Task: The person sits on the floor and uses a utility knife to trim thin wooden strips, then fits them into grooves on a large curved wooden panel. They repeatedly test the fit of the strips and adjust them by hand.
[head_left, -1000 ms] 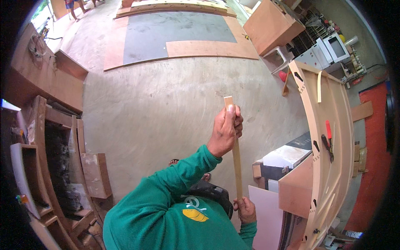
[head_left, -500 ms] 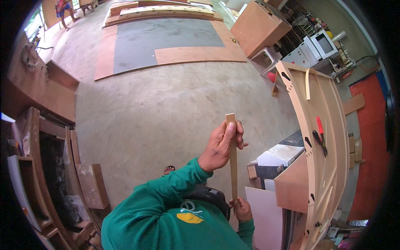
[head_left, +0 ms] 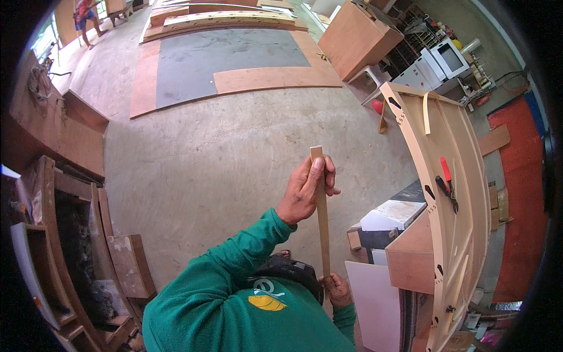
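Observation:
A thin, narrow wooden strip (head_left: 323, 234) extends lengthwise in front of me, away from my body. Near its far end my left hand (head_left: 302, 190) grips it, thumb along the top face and fingers curled around the side. My right hand (head_left: 337, 290), close to my waist, pinches the strip's near part. Beyond the right hand, the near end of the strip is hard to make out. To the right stands a pale wooden frame panel (head_left: 409, 130), with red-and-black handled pliers (head_left: 447, 185) and loose slim strips lying on it.
Sheets of grey and brown board (head_left: 234, 56) lie on the floor ahead. A wooden box (head_left: 360, 38) and a white stool (head_left: 372, 76) stand at far right. Wooden cabinet frames (head_left: 50, 234) line the left side. Another person (head_left: 87, 23) stands at far left.
My left hand and the far end of the strip have moved slightly forward and left. The view has shifted a little. Both hands keep their grip.

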Motion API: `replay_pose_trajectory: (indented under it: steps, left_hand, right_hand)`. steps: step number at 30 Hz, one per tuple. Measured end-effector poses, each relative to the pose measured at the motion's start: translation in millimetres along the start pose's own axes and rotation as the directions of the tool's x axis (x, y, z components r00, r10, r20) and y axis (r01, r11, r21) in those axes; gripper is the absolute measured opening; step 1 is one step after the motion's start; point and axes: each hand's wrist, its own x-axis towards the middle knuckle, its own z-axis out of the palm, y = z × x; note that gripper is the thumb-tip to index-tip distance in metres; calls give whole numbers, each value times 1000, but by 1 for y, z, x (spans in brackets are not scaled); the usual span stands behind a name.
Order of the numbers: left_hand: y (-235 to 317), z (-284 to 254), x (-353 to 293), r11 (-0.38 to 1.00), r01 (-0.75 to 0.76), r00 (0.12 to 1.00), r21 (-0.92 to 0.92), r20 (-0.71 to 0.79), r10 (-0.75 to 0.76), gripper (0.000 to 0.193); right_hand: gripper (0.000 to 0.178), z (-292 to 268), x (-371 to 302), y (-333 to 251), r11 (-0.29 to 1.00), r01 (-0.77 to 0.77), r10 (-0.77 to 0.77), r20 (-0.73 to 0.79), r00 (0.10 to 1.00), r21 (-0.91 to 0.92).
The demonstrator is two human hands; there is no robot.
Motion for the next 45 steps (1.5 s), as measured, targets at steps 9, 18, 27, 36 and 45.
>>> replay_pose_trajectory:
  steps: [9,18,27,36,45]
  left_hand:
    - [1,-2,9,972,-122,991,203,73,109,45]
    - [-11,-4,15,997,-17,999,76,-31,19,41]
    - [-15,-1,16,998,-24,1000,56,-17,25,39]
    - [-11,-2,18,997,-30,999,68,-32,32,36]
    - [-4,-3,24,999,-28,997,25,-77,30,39]
  right_hand:
    - [38,2,3,5,997,-17,17,0,1000,71]
    - [32,2,0,5,997,-6,6,12,1000,78]
    - [30,-2,-5,-2,995,-36,34,24,999,96]
    - [31,-3,-5,-8,994,-33,30,32,999,102]
    - [31,-4,-5,-15,993,-20,17,26,1000,113]
